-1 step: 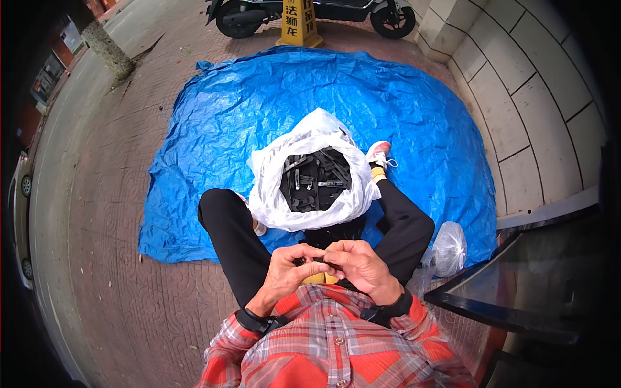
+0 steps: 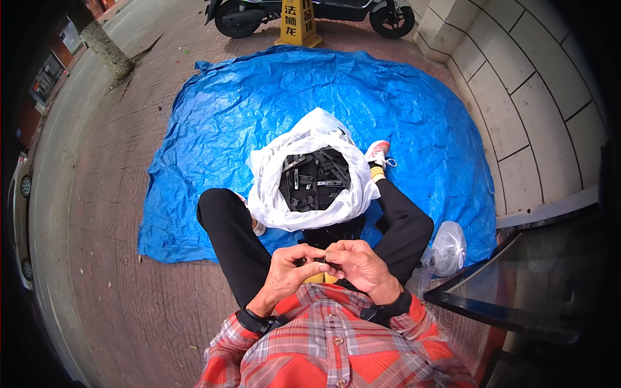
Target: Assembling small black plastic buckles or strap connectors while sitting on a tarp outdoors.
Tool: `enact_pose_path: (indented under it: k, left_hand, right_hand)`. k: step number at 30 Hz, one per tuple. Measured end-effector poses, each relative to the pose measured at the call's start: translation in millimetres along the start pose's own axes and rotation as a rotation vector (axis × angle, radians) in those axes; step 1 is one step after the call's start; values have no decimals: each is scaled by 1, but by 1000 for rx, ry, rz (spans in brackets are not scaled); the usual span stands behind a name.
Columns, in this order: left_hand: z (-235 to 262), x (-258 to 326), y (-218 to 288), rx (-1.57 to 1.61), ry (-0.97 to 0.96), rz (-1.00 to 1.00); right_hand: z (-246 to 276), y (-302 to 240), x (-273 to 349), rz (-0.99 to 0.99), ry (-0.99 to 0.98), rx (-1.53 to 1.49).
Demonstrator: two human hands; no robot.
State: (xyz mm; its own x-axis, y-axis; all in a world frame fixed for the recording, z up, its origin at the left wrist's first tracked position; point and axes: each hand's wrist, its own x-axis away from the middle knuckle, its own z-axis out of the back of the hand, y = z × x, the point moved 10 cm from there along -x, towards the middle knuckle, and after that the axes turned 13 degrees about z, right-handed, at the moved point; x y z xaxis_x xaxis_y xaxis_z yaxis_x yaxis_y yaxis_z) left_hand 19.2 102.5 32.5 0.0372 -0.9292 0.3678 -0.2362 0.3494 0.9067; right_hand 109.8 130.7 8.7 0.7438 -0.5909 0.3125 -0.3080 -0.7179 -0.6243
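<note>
My left hand (image 2: 289, 267) and my right hand (image 2: 362, 266) meet in front of my shirt, their fingertips pinched together. Between them is a small dark piece (image 2: 332, 264), mostly covered by the fingers, so its kind does not show. Just beyond the hands, between my legs, stands a white plastic bag (image 2: 264, 200) with its mouth wide and its rim folded outward. Inside it lie many black plastic parts (image 2: 309, 181), some long and thin, a few with shiny strips. Something yellow (image 2: 321, 278) shows below the fingers.
A crumpled blue tarp (image 2: 213, 123) lies under the bag and my feet. To the right are a clear knotted plastic bag (image 2: 449, 249), a dark-framed glass panel (image 2: 498, 284) and a tiled wall (image 2: 517, 123). A yellow sign (image 2: 299, 26) and a scooter (image 2: 259, 16) stand beyond the tarp.
</note>
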Motion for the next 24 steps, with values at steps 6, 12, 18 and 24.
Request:
enact_pose_path:
  k: [6, 12, 18, 24]
  left_hand:
    - [-1, -5, 7, -66, 11, -48]
    - [-2, -3, 17, -147, -23, -143]
    - [-7, 0, 25, -333, -62, -195]
    - [-10, 5, 38, -384, -34, -239]
  right_hand:
    - [0, -1, -4, -2, -50, -96]
    - [2, -10, -4, 12, -16, -4]
    - [-14, -24, -4, 26, -180, 276]
    - [-18, -28, -3, 12, -219, 347]
